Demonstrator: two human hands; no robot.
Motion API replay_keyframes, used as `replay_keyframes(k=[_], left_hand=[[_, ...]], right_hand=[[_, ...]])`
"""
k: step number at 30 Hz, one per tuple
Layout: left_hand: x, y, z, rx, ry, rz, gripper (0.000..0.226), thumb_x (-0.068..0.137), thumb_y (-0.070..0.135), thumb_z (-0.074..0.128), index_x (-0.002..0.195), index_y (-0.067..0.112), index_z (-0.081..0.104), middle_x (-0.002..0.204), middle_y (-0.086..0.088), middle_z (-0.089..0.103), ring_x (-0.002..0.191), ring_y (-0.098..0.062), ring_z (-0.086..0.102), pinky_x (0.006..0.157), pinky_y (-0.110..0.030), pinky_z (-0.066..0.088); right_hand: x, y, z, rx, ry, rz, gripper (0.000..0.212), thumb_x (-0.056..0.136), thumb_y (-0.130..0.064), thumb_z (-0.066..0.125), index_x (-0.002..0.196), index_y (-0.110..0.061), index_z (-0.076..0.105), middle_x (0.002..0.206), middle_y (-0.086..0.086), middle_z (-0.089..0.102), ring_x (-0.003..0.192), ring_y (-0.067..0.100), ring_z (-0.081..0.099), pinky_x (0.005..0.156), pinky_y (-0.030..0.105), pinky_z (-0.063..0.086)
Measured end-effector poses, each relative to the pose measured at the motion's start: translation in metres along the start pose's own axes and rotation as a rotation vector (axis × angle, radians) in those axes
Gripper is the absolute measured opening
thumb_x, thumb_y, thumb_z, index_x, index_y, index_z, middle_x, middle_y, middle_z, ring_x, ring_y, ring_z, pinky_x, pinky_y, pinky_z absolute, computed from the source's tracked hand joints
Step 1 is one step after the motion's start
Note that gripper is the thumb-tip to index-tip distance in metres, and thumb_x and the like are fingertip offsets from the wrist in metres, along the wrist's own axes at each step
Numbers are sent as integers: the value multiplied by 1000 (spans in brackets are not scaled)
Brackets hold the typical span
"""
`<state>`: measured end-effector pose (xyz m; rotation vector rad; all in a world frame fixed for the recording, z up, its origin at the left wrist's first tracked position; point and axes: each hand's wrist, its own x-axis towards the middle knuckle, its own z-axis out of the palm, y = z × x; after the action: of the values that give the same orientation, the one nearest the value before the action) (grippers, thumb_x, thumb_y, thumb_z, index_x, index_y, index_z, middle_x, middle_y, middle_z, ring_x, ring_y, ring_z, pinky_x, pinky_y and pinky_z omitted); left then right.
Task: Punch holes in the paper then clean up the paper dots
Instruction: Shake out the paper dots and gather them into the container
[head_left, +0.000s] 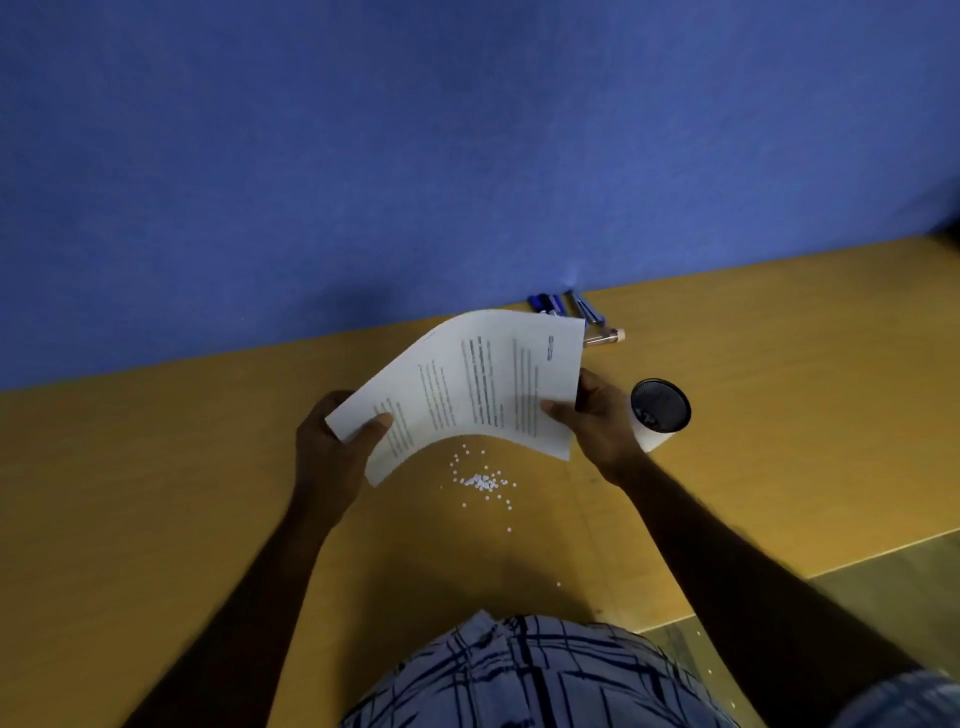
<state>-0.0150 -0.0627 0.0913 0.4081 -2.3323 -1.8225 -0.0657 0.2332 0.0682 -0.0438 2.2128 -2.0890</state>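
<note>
A printed white paper sheet (467, 384) is held curved above the wooden desk (156, 493). My left hand (332, 447) grips its lower left corner, thumb on top. My right hand (597, 415) pinches its right edge. Under the sheet's near edge, a small heap of white paper dots (480, 480) lies on the desk, with stray dots scattered toward me and one near the desk's front edge (558, 584). No hole punch is visible.
A paper cup with a dark inside (658, 413) lies tipped just right of my right hand. Blue pens (566, 306) and a small capped tube (605, 338) lie by the blue partition wall (467, 156). The desk's edge runs at lower right.
</note>
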Motion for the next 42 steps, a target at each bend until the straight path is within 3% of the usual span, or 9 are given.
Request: replay_keyframes(k=[8,14,20,24,28,33,36,39,42], left_hand=[[-16,0,23,78,29,-77,22,80,16,75,94,25,60,90,16,62,82,-5,59,63,-16,43],[-19,-2,15,88,52,-22,22,78,18,76,92,25,61,93,13,65,88,-9,61,71,-27,50],[-21,-13,18,60,57,-117,23,77,17,77,91,28,62,96,6,66,93,-21,63,78,-39,54],[-18,-9,19,96,60,-102,23,79,16,76,91,28,61,93,10,65,90,-15,62,78,-36,52],[-17,-9,19,24,58,-114,26,78,11,76,87,32,63,95,8,68,92,-18,64,79,-40,56],[-9,3,13,-5,104,11,27,77,6,75,96,21,65,99,6,68,92,-13,65,78,-36,58],[3,0,11,24,103,65,50,77,5,76,122,14,56,126,1,59,114,-10,57,92,-29,52],[4,-10,14,34,147,-65,81,79,16,76,146,12,30,151,-4,34,137,-16,35,109,-30,34],[-13,-22,26,16,240,-254,89,83,29,72,151,12,16,158,-8,22,143,-21,27,112,-32,29]], right_hand=[[-3,19,10,-48,70,138,24,87,-8,68,110,-4,63,102,8,72,93,27,71,75,44,61],[-5,11,3,13,70,98,21,88,-5,67,108,-2,65,103,10,73,90,24,72,73,37,61],[-8,16,6,25,82,114,15,87,0,66,95,-13,68,92,0,74,88,22,72,71,32,60],[-7,18,4,9,59,87,15,88,-4,67,103,-5,65,97,12,72,88,30,71,72,43,61],[-5,13,8,30,63,126,18,88,-5,67,104,-12,68,99,4,74,91,26,72,79,47,60],[3,-4,0,38,53,73,17,88,-7,66,105,-8,67,104,9,73,94,27,71,77,43,60],[3,-8,-7,88,78,66,25,89,-7,66,112,2,62,108,16,71,98,32,69,79,45,59],[-1,-6,-13,171,113,88,28,89,-4,64,115,6,60,109,21,69,97,32,69,78,41,57],[-10,0,-13,316,210,162,31,88,1,63,118,6,59,107,16,70,95,27,69,75,37,57]])
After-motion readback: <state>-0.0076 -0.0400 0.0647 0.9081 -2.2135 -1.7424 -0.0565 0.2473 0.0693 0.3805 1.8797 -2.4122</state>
